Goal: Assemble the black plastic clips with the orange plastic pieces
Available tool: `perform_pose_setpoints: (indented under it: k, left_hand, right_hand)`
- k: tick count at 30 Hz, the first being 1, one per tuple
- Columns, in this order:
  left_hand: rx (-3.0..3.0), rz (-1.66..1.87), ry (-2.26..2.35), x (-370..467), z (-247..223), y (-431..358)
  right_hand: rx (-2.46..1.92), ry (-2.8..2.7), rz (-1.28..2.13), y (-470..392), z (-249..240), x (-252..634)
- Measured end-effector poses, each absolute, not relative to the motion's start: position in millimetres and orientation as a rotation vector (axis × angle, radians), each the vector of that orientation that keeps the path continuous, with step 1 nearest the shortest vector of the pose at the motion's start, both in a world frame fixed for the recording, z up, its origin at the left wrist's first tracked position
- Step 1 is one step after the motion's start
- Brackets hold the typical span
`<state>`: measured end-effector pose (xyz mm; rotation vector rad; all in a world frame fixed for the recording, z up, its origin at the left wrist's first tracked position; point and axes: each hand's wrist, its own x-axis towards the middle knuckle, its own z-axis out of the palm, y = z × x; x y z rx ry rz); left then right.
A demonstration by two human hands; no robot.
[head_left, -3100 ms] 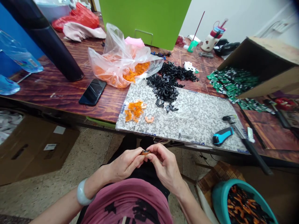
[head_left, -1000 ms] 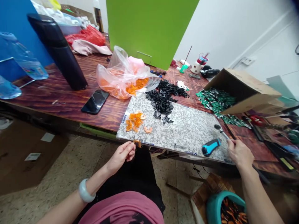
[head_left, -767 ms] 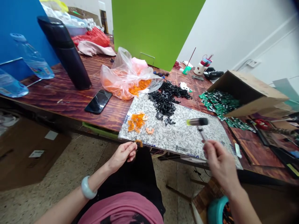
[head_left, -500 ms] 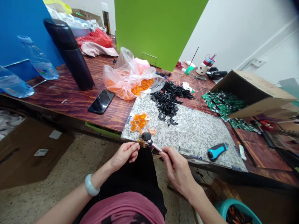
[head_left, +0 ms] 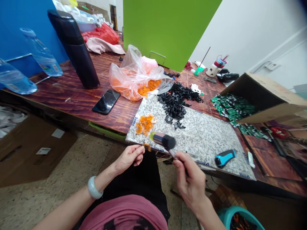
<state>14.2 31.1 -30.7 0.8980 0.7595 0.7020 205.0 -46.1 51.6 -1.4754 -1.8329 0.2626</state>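
Note:
My left hand (head_left: 130,157) pinches a small orange plastic piece (head_left: 147,146) at the near edge of the speckled stone slab (head_left: 203,127). My right hand (head_left: 190,177) is closed around the handle of a small mallet (head_left: 164,140). The mallet has a black face on one end and a yellowish one on the other. Its head hangs over the slab, apart from the piece and to its right. A small heap of orange pieces (head_left: 145,124) lies on the slab beyond my left hand. Farther back is a pile of black plastic parts (head_left: 176,102).
A blue-and-black tool (head_left: 225,158) rests on the slab's right. Behind are a plastic bag of orange pieces (head_left: 134,80), a phone (head_left: 106,101) and a dark flask (head_left: 76,51). At right, a cardboard box (head_left: 271,95) spills green circuit boards (head_left: 232,108). Below stands a teal bucket (head_left: 230,212).
My right hand has lifted the mallet and drawn it right, off the orange piece. My left hand stays nearly in place, still pinching the piece. The view has shifted slightly.

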Motion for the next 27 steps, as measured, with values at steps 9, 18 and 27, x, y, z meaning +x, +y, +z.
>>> perform_pose_setpoints:
  k: [9, 18, 27]
  left_hand:
    - [0.919, 0.704, 0.787, 15.0, -27.6, 30.5]
    - [0.924, 0.699, 0.788, 14.6, -28.0, 30.5]
    - [1.055, 0.668, 0.699, 9.7, -24.6, 23.3]
  right_hand:
    - [-1.519, -1.756, 0.259, -41.4, 66.1, 214.2]
    - [-1.601, -1.803, 0.361, -52.5, 37.4, 213.7]
    - [-1.893, -1.496, 0.046, -46.9, 54.2, 284.6]
